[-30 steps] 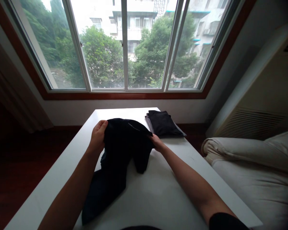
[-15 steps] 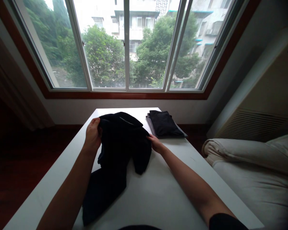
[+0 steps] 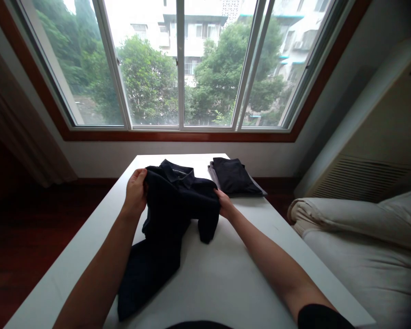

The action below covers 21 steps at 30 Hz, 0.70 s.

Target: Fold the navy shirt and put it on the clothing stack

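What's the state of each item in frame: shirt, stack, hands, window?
dark polo shirt: unfolded, rumpled, collar end lifted, tail trailing on the white table
left hand: grip closed on the shirt's left shoulder
right hand: grip closed on the shirt's right shoulder
folded dark garments: folded, stacked, lying on the table's far right part, untouched
window: panes look shut; cannot tell for sure
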Motion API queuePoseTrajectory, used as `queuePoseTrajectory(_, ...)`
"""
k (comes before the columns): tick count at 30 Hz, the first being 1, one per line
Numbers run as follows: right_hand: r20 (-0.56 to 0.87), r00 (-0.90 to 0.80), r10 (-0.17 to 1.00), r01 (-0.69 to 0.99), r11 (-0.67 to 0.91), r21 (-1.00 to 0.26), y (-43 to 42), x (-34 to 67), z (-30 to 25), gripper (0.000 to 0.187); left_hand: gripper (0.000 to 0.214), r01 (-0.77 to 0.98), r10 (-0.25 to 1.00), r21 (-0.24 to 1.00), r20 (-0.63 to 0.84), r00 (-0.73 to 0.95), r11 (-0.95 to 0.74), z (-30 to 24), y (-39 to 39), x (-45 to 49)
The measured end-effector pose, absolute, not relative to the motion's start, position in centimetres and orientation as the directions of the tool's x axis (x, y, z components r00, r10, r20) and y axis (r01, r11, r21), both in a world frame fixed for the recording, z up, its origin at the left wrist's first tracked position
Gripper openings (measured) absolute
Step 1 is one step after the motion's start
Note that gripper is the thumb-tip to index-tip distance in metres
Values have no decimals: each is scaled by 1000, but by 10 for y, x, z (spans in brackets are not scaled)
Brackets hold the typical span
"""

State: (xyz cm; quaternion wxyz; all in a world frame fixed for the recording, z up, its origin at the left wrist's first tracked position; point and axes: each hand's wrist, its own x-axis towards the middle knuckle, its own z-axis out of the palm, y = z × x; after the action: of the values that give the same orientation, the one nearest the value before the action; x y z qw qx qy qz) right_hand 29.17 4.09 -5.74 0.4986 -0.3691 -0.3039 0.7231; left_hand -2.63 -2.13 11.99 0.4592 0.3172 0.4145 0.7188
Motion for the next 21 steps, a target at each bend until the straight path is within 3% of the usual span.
queuePoseTrajectory(6, -203, -396, 896, -331, -345, -878, 31, 295, -44, 42, 34, -391, 916, 890, 67, -396, -234, 119, -20, -26)
queuePoseTrajectory(13, -263, -649, 714, 74, -285, -956, 21, 293, -43, 50, 29, -342, 884, 904, 74, -462, -255, 115, -17, -29)
queuePoseTrajectory(21, -249, -637, 729, 96, -245, -965, 21, 289, -53, 53, 25, -273, 874, 918, 134, -467, -287, 114, -18, -27)
